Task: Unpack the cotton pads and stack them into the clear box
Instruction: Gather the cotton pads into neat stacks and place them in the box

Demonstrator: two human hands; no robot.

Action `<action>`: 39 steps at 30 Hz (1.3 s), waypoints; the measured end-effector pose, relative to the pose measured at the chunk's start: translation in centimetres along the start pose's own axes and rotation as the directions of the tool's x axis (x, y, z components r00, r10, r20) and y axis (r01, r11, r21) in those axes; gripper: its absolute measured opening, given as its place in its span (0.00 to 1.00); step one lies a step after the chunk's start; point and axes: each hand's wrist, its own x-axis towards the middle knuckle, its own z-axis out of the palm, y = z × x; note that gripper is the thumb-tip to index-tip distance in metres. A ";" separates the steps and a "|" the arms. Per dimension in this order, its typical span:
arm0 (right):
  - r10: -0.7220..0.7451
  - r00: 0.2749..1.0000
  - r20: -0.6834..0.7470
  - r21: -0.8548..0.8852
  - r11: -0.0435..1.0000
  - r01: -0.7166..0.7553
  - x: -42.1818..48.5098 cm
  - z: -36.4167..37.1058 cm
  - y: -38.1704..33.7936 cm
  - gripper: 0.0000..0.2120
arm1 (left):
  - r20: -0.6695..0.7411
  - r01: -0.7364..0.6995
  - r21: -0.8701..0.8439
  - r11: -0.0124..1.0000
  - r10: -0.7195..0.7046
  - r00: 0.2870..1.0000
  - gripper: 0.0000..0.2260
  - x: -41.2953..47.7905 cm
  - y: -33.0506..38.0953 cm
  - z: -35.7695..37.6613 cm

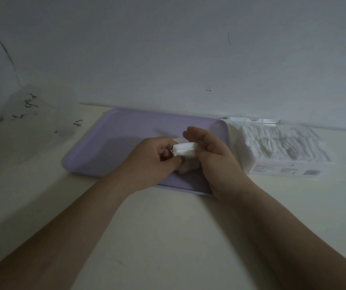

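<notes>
Over the lilac tray [113,130] both my hands hold a small stack of white cotton pads [185,150]. My left hand [153,160] pinches the stack's left end with curled fingers and thumb. My right hand [209,155] cups its right side, fingers bent round it. More white cotton pads [188,167] lie on the tray under my hands, partly hidden. To the right stands the clear box [280,147], filled with rows of white pads, a label on its front wall.
A crumpled clear plastic wrapper [36,118] with dark print lies at the back left of the cream table [167,237]. A pale wall runs close behind the tray and the box.
</notes>
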 end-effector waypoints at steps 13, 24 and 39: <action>-0.039 0.999 -0.006 0.010 0.999 0.039 -0.4 -1.3 -0.3 0.15 | -0.124 0.148 -0.246 0.958 -0.182 0.975 0.06 -0.1 1.1 -1.6; -0.048 0.999 0.008 0.023 0.999 0.048 0.0 -1.3 0.3 0.12 | -0.114 0.066 -0.138 0.988 -0.082 0.990 0.06 -0.6 1.2 -0.5; -0.021 0.999 0.029 0.130 0.991 0.017 0.0 -1.2 0.5 0.10 | -0.165 0.008 -0.040 0.999 -0.015 0.986 0.07 0.0 0.5 -0.9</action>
